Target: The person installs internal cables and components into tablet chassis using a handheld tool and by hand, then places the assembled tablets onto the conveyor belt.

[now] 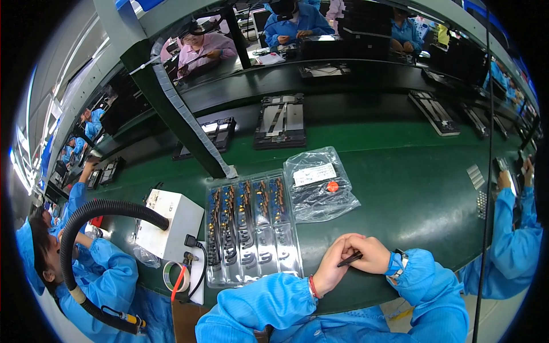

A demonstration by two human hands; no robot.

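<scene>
My left hand (330,267) and my right hand (370,255) are brought together in front of my body, above the green bench. The right hand is closed around a thin dark tool (350,259), perhaps tweezers; only a short dark length shows. The fingers of my left hand are pressed together against the right; what they hold, if anything, is hidden. Left of my hands lies a clear plastic tray (265,268), filled with several columns of small flex-cable parts in black, blue and copper. Beyond my hands is a clear plastic bag (320,200) with a white label and a round orange sticker.
A white box (171,223) with a black corrugated hose (86,211) stands left of the tray. Near it are a tape roll (171,277) and a black plug (191,241). Opened devices (280,121) lie along the far bench. Co-workers sit on both sides and opposite.
</scene>
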